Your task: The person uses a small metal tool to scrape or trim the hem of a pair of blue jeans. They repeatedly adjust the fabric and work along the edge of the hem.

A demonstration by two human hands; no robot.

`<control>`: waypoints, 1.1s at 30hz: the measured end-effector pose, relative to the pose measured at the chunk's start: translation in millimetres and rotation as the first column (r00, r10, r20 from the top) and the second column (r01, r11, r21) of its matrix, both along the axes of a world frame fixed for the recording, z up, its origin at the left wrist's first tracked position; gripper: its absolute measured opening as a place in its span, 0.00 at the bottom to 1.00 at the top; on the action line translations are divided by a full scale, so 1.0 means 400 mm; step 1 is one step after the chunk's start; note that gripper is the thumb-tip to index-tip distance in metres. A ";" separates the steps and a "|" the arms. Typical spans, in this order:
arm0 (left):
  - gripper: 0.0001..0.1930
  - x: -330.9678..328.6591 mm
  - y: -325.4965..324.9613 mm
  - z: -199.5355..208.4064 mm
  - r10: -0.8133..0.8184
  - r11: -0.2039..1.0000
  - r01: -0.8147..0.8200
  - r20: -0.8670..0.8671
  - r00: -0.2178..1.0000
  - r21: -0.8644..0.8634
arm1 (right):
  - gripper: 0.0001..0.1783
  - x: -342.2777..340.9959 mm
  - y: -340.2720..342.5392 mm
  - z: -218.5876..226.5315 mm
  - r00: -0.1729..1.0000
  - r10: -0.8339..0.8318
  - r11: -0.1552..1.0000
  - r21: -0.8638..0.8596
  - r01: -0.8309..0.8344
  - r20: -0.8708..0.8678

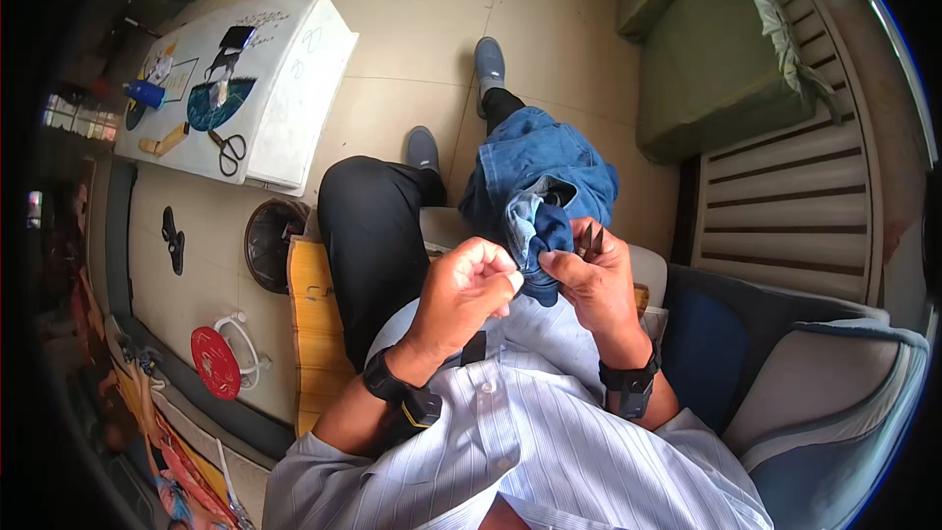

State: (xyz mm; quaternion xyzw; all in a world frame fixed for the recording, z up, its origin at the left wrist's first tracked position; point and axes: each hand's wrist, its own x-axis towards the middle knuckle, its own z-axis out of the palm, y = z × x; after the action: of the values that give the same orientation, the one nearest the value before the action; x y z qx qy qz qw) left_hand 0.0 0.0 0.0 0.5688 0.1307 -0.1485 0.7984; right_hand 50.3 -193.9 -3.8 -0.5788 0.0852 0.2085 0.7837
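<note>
A blue denim garment [540, 159] lies bunched over my right leg, its gathered end raised toward my lap. My right hand [601, 285] grips that end, thumb pressed on the dark blue cloth. Between the same hand's fingers sits a small pointed tool, likely thread snips [592, 239], with two dark blades sticking up. Just left of the cloth, my left hand [461, 287] is closed in a pinch, thumb against forefinger. Whatever it pinches is too small to make out.
To the far left stands a white table [304, 69] bearing black-handled scissors [230, 152] and several small items. Below it are a waste bin [270, 245] and a red-topped stool [216, 363]. A slatted bench [785, 206] with green-covered cushions [716, 79] lines the right; a grey-blue seat [824, 383] is beside me.
</note>
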 end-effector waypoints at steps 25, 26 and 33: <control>0.02 0.011 -0.004 0.006 -0.008 0.997 0.007 0.012 1.000 0.080 | 0.12 0.009 0.014 -0.004 0.999 -0.014 1.000 -0.017 0.015 0.046; 0.02 0.012 -0.007 0.007 -0.022 0.993 0.020 0.018 1.000 0.117 | 0.13 0.010 0.019 -0.001 0.999 -0.023 0.999 -0.026 0.024 0.049; 0.02 0.012 0.018 -0.016 0.027 0.995 -0.031 0.037 0.999 0.097 | 0.12 0.008 0.013 -0.005 0.999 -0.013 1.000 -0.022 0.014 0.042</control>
State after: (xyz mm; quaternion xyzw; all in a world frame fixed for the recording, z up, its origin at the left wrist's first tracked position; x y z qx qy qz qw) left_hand 4.9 7.2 -6.4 0.6075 0.1316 -0.1201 0.7740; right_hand 53.6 -188.8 -5.8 -0.5910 0.0750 0.1904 0.7803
